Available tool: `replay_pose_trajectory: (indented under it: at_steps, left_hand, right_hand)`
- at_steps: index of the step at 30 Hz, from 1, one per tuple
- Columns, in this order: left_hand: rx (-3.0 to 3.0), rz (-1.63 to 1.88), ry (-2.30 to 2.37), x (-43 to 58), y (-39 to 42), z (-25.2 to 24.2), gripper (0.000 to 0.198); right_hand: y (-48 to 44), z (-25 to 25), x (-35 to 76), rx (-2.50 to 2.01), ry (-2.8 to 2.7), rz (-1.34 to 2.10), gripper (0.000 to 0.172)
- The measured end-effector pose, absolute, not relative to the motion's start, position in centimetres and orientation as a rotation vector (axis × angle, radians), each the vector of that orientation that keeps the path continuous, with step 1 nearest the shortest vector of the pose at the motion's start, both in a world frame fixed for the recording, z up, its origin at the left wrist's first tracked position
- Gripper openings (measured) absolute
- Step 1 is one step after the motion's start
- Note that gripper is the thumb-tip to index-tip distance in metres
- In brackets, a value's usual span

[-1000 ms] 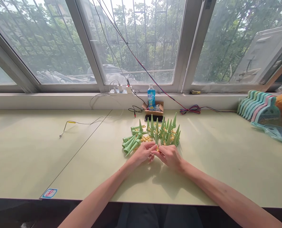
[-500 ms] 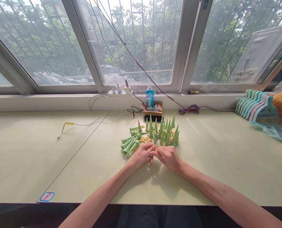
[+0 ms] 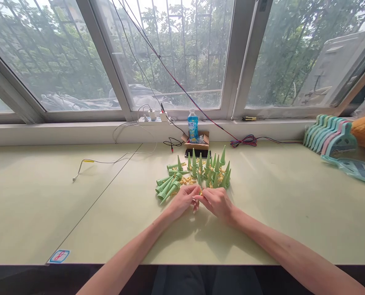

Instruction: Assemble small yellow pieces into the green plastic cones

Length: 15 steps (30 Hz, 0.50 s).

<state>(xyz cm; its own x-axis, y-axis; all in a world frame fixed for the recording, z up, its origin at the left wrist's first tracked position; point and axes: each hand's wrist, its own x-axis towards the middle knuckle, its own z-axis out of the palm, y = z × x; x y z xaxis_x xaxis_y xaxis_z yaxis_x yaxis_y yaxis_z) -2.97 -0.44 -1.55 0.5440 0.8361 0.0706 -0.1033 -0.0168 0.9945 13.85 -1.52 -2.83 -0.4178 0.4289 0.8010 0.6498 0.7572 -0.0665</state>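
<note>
My left hand (image 3: 186,197) and my right hand (image 3: 218,202) meet close above the table, fingers pinched together. Between them a green watering spike (image 3: 199,179) points away from me, its lower end covered by my left fingers. At the right fingertips a small yellow valve piece (image 3: 201,191) shows in part. Just beyond my hands, several green spikes stand upright on their caps (image 3: 216,166). Left of these, other green spikes (image 3: 170,189) lie on their sides in a heap. Loose yellow pieces (image 3: 187,180) are scattered between the two groups.
Behind the spikes lie a black phone (image 3: 197,153) and an open cardboard box (image 3: 205,139) by a blue bottle (image 3: 193,127). A coiled cable (image 3: 245,141) and a white power strip (image 3: 153,119) are near the window. Pastel plastic pieces (image 3: 329,135) stand at the right.
Both hands keep nearly the same pinched pose, with only a slight shift of the fingers. The whole view has moved a little; the spikes stay in place.
</note>
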Motion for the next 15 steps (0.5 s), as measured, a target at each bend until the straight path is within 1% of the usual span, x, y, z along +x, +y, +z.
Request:
replay_pose_trajectory:
  at_steps: [7,15]
  left_hand:
    - [1.383,0.842,0.716,-3.1,-0.3,-1.3,0.047]
    - [1.519,0.837,0.852,-3.7,-0.2,-0.3,0.031]
  right_hand:
    - [-1.6,-2.7,14.0,-0.844,-2.084,-0.274,0.049]
    - [-1.1,-3.1,14.0,-0.949,-2.055,-0.152,0.049]
